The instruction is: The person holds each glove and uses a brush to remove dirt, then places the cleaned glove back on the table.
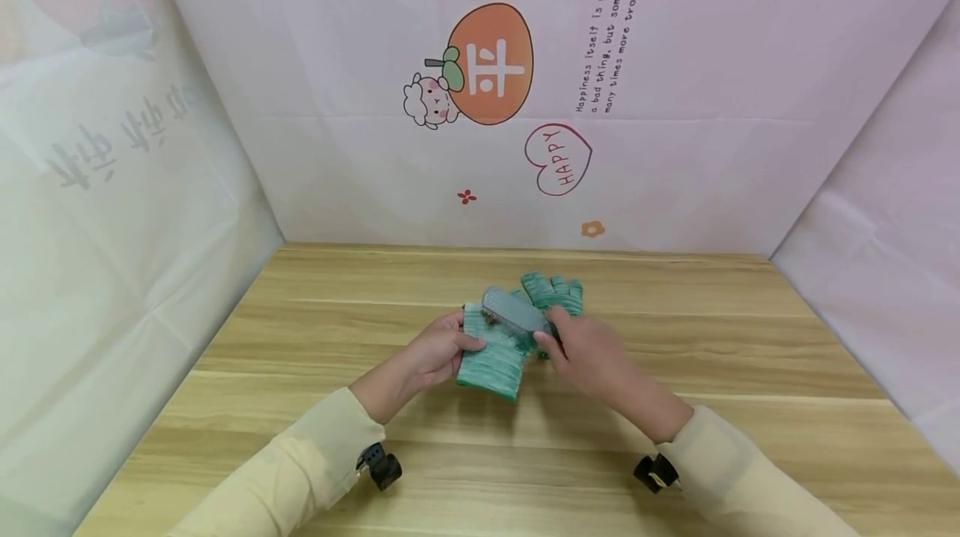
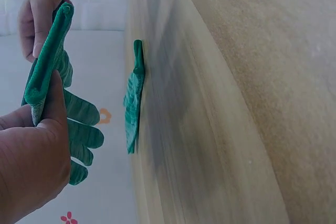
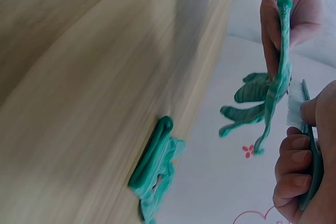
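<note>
Though unclear overhead, right-wrist view: bristles (image 3: 295,109).

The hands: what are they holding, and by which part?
The right hand holds a brush by its handle; the left hand holds a green glove by one side, near the cuff.

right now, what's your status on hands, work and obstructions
Left hand grips streaked green knit glove, off the wooden table. Right hand holds grey-green, round-ended brush, bristles facing glove. Second green knit glove lies on table; nothing seen blocking the brush.
</note>
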Tool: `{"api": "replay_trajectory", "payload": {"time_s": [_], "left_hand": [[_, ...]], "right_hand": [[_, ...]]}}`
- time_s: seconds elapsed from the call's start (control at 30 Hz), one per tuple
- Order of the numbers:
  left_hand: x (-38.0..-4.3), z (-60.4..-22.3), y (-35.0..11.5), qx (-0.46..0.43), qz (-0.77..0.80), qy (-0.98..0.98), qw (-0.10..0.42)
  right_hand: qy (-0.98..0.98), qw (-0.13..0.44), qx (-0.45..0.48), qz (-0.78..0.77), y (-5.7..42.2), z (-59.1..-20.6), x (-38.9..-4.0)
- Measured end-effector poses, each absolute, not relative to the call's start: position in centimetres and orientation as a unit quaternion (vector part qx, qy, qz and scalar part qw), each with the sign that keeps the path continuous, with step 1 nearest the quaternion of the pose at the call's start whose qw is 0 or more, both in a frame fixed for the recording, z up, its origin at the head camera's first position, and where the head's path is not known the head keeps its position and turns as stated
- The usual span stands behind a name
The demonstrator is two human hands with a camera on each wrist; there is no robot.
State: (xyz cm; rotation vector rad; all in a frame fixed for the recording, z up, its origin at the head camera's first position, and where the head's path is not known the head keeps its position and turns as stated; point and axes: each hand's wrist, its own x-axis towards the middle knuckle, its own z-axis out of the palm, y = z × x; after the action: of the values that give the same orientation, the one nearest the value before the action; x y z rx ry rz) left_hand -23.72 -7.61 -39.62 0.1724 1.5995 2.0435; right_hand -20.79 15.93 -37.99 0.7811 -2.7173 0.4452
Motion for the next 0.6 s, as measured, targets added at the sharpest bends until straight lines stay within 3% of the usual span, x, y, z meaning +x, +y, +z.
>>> {"api": "replay_trajectory", "payload": {"time_s": [0.6], "left_hand": [[-23.3,-39.5,-7.4,0.074,0.756,0.585,0.284]], "right_hand": [[-0.945,0.132,0.261,0.146,16.1,-37.3,-20.9]]}}
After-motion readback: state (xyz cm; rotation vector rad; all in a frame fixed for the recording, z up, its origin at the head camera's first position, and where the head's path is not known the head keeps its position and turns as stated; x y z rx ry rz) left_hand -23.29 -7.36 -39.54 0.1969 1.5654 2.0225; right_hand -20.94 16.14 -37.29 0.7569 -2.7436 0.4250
